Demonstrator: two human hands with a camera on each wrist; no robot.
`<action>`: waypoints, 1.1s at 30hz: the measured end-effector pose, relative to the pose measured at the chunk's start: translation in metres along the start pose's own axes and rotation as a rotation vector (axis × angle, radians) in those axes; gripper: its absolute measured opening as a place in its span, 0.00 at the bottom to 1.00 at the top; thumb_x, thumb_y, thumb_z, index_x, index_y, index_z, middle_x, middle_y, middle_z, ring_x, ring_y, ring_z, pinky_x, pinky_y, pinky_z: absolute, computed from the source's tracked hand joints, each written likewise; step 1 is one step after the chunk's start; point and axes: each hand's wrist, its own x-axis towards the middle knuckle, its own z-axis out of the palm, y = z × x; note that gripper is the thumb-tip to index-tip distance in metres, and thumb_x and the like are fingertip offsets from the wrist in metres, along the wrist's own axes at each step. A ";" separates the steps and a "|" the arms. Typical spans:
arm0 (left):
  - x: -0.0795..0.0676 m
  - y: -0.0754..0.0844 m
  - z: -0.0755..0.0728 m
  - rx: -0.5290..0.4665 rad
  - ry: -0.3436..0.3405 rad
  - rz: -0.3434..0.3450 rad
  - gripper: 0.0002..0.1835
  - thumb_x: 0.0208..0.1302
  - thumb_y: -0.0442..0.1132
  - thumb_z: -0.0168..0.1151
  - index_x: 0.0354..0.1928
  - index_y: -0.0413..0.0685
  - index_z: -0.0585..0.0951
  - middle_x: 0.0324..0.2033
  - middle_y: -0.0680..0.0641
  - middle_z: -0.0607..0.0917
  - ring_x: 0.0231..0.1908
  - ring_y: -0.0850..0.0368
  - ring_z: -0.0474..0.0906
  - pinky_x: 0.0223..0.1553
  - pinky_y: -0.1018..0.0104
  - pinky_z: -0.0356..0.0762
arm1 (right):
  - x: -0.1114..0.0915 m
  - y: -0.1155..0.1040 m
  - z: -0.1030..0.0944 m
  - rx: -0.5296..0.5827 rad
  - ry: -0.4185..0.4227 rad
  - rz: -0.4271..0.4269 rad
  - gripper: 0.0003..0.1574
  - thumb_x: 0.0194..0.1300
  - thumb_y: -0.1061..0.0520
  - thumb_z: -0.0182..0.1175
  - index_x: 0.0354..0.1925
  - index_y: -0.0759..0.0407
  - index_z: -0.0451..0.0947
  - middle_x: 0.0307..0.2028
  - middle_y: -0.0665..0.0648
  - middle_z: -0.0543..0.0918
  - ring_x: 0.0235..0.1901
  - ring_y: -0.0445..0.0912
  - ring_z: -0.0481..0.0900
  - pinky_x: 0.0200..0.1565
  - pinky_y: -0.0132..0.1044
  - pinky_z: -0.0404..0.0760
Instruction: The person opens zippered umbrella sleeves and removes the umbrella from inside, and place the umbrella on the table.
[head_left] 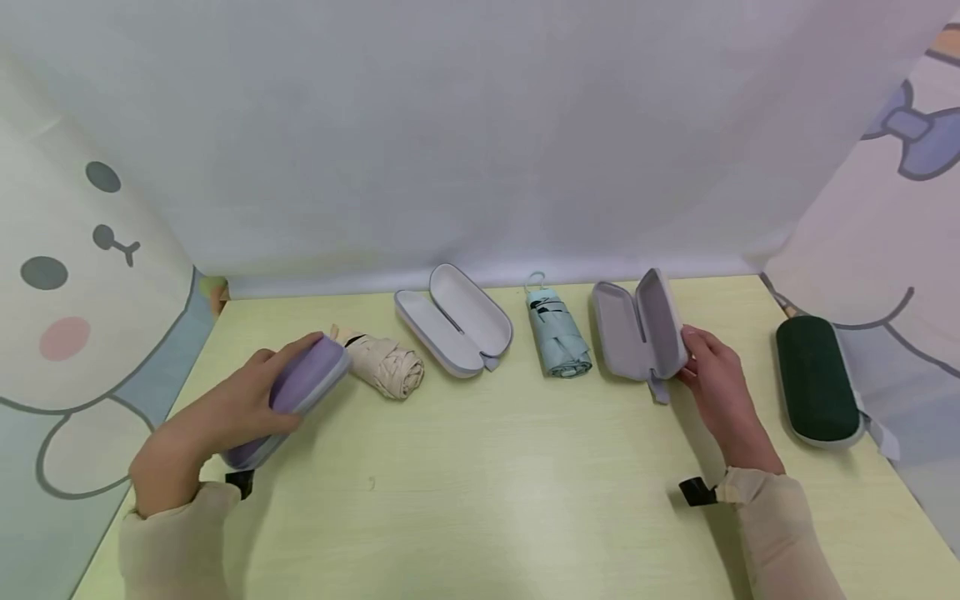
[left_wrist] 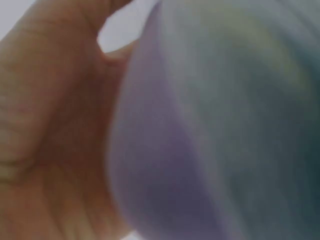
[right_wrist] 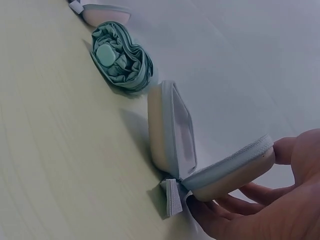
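Note:
My left hand (head_left: 225, 408) grips a closed purple glasses case (head_left: 309, 375), held tilted over the left side of the table. In the left wrist view that purple case (left_wrist: 155, 170) is blurred and fills much of the frame, with the palm along its side. On the right, my right hand (head_left: 720, 392) holds the raised half of an open glasses case (head_left: 622, 333) between thumb and fingers. The right wrist view shows this raised half (right_wrist: 235, 172) leaning outward from the other half, with a fabric tab (right_wrist: 173, 197) at the hinge end.
A rolled beige umbrella (head_left: 386, 367) lies just right of the purple case. Farther back is another open glasses case (head_left: 472, 312), then a rolled light-blue umbrella (head_left: 558, 337). A closed dark green case (head_left: 817, 379) sits at the table's right edge. A pale curtain (head_left: 480, 150) hangs behind.

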 end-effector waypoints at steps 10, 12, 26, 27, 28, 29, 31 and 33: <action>0.017 0.056 0.026 0.091 0.126 0.272 0.57 0.45 0.35 0.70 0.76 0.74 0.51 0.59 0.43 0.70 0.49 0.48 0.73 0.45 0.56 0.75 | -0.004 -0.004 0.002 -0.164 0.113 -0.068 0.38 0.72 0.43 0.54 0.71 0.60 0.61 0.56 0.46 0.73 0.52 0.34 0.74 0.43 0.21 0.78; 0.021 0.065 0.033 0.114 0.141 0.338 0.58 0.43 0.35 0.70 0.76 0.72 0.53 0.59 0.46 0.71 0.49 0.52 0.73 0.46 0.58 0.74 | -0.006 -0.006 0.003 -0.218 0.150 -0.071 0.38 0.72 0.42 0.53 0.72 0.58 0.62 0.61 0.51 0.70 0.56 0.38 0.70 0.43 0.19 0.77; 0.044 0.099 0.085 0.234 0.074 0.463 0.60 0.37 0.41 0.71 0.77 0.62 0.53 0.62 0.53 0.73 0.54 0.59 0.73 0.52 0.58 0.76 | -0.012 -0.011 0.019 -0.499 0.448 -0.243 0.20 0.72 0.51 0.53 0.59 0.53 0.79 0.51 0.41 0.79 0.52 0.32 0.72 0.53 0.24 0.68; 0.045 0.102 0.088 0.240 0.062 0.467 0.60 0.36 0.41 0.71 0.77 0.61 0.53 0.64 0.53 0.72 0.56 0.58 0.73 0.53 0.57 0.76 | -0.013 -0.011 0.021 -0.523 0.462 -0.279 0.20 0.72 0.52 0.53 0.57 0.53 0.80 0.52 0.41 0.80 0.54 0.32 0.72 0.56 0.26 0.67; 0.047 0.104 0.090 0.243 0.051 0.471 0.60 0.36 0.41 0.72 0.77 0.59 0.54 0.66 0.54 0.71 0.58 0.56 0.72 0.55 0.55 0.75 | -0.014 -0.011 0.023 -0.538 0.471 -0.316 0.19 0.72 0.53 0.53 0.56 0.54 0.81 0.52 0.42 0.80 0.55 0.32 0.72 0.59 0.28 0.66; 0.048 0.107 0.093 0.248 0.037 0.473 0.60 0.36 0.41 0.73 0.77 0.58 0.54 0.67 0.55 0.70 0.60 0.55 0.72 0.57 0.53 0.74 | -0.016 -0.012 0.026 -0.550 0.484 -0.352 0.18 0.71 0.53 0.53 0.54 0.54 0.82 0.52 0.42 0.81 0.55 0.32 0.72 0.61 0.30 0.66; 0.050 0.111 0.098 0.258 0.008 0.475 0.60 0.37 0.41 0.74 0.77 0.58 0.55 0.70 0.56 0.68 0.62 0.54 0.71 0.59 0.50 0.73 | -0.019 -0.013 0.030 -0.563 0.481 -0.431 0.17 0.71 0.56 0.53 0.51 0.57 0.83 0.49 0.43 0.83 0.55 0.31 0.74 0.63 0.31 0.65; 0.052 0.116 0.102 0.267 -0.023 0.476 0.59 0.38 0.40 0.75 0.77 0.59 0.56 0.71 0.56 0.68 0.63 0.53 0.70 0.60 0.46 0.71 | -0.021 -0.013 0.035 -0.570 0.466 -0.495 0.16 0.71 0.58 0.53 0.49 0.58 0.84 0.47 0.42 0.83 0.54 0.31 0.75 0.62 0.29 0.67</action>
